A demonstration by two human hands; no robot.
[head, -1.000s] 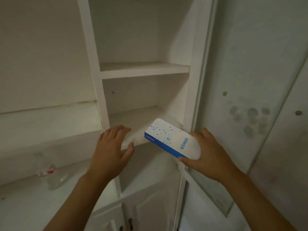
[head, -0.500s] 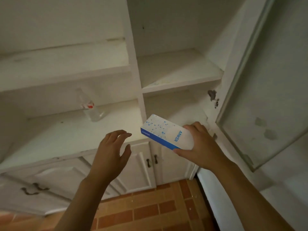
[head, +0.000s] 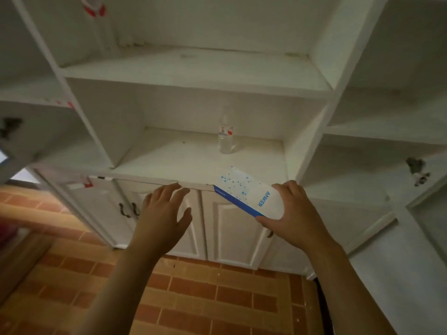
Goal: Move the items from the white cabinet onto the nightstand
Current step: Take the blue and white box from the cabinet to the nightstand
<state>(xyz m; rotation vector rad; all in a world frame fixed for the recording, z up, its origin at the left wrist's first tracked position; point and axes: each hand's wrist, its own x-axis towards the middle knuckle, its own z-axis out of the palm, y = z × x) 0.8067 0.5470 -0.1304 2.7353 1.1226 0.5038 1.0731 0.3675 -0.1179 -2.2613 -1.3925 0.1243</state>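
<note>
White box (head: 250, 195) gripped at its near end by right hand (head: 294, 213), left hand (head: 164, 213) spread and empty at nine o'clock, clear bottle (head: 225, 131) upright on cabinet (head: 169, 163) shelf at twelve

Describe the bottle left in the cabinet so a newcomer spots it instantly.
Find the white cabinet and its wide central shelf just above the lower doors. The clear plastic bottle stands upright there, alone, right of center. Its red-and-white label marks it, unlike the white-and-blue box gripped by the right hand.
</note>
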